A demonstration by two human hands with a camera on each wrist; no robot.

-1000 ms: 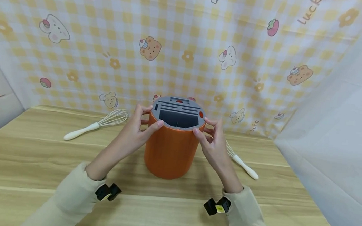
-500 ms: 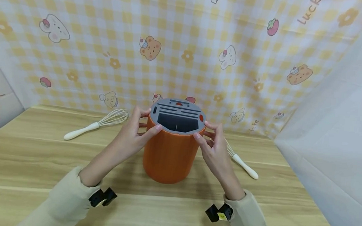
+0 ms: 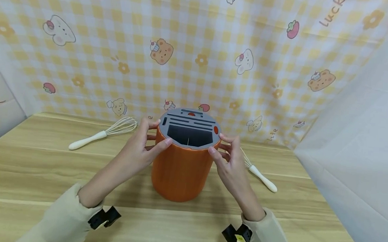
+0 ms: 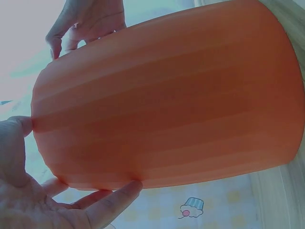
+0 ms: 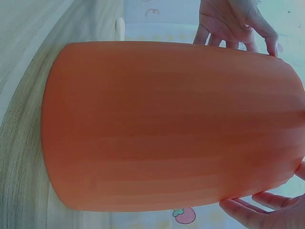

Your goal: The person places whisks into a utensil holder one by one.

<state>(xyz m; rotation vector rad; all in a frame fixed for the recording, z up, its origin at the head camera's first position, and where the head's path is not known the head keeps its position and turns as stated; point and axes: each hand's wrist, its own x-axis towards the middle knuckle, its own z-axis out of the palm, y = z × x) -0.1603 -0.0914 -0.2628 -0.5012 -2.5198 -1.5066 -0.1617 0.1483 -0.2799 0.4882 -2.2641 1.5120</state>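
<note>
An orange cylindrical holder (image 3: 181, 172) with a grey slotted lid (image 3: 189, 125) stands upright at the middle of the wooden table (image 3: 27, 170). My left hand (image 3: 153, 137) grips its upper rim from the left, thumb on the near side. My right hand (image 3: 220, 144) grips the rim from the right in the same way. In the left wrist view the holder's ribbed wall (image 4: 167, 95) fills the frame, with my left hand's fingers (image 4: 109, 198) at its rim. The right wrist view shows the wall (image 5: 171, 124) and my right hand's fingers (image 5: 267, 210) likewise.
A whisk with a white handle (image 3: 104, 133) lies at the back left. A second whisk (image 3: 259, 174) lies just right of my right hand. A checked cartoon cloth (image 3: 197, 62) hangs behind, and a white sheet (image 3: 362, 146) closes the right side.
Both hands have drawn the orange holder a little nearer to me across the table. Their grip on the rim is unchanged.
</note>
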